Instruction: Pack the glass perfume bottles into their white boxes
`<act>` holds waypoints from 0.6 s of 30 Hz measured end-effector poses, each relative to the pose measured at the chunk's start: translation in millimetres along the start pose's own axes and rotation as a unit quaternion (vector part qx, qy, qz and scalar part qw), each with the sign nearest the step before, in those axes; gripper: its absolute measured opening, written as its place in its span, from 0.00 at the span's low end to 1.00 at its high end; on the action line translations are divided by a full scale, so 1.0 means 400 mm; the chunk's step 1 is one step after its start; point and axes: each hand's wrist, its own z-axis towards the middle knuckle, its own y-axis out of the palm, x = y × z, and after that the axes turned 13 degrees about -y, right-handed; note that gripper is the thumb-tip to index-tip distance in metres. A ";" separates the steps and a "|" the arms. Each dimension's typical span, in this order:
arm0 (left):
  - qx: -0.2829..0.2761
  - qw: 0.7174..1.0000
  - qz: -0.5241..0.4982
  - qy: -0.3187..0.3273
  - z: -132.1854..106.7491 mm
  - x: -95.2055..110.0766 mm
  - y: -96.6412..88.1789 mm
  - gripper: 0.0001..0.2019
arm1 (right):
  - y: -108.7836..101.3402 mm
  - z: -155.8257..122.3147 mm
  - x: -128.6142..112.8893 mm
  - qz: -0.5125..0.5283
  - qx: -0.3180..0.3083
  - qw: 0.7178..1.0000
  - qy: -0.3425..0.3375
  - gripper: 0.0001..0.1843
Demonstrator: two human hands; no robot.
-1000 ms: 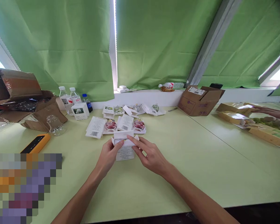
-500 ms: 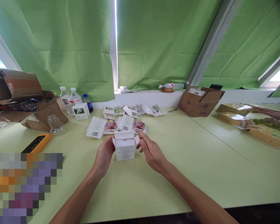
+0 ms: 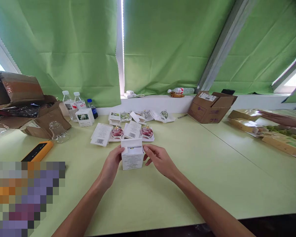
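Observation:
A small white carton (image 3: 132, 161) with fine print on its front stands upright on the table, its lid flap raised at the back. Something white sits inside, just below the opening. My left hand (image 3: 111, 164) is closed on the carton's left side, its thumb on the left side flap, which lies folded inward. At the upper right edge, my right hand (image 3: 160, 160) pinches the right side flap between thumb and forefinger, its other fingers loosely curled beside the carton. Just behind stand two glass ornaments with red filling, a left one (image 3: 117, 132) and a right one (image 3: 146, 132), beside printed white cartons (image 3: 101, 134).
Farther back are more ornaments (image 3: 125, 116) and cartons, plus bottles (image 3: 70, 105). An orange power strip (image 3: 40, 151) and a torn cardboard box (image 3: 45, 121) lie left. Right are a brown box (image 3: 209, 108) and another person's hand (image 3: 281, 118) over open trays (image 3: 281, 144).
The carton's left side flap has folded inward under my left thumb. My right hand has drawn its fingers back to the right flap. The other person's hand has shifted left.

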 end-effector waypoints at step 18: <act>0.015 0.998 0.057 -0.011 0.000 -0.014 0.006 0.19 | 0.005 -0.004 -0.019 0.006 -0.004 1.000 0.011 0.17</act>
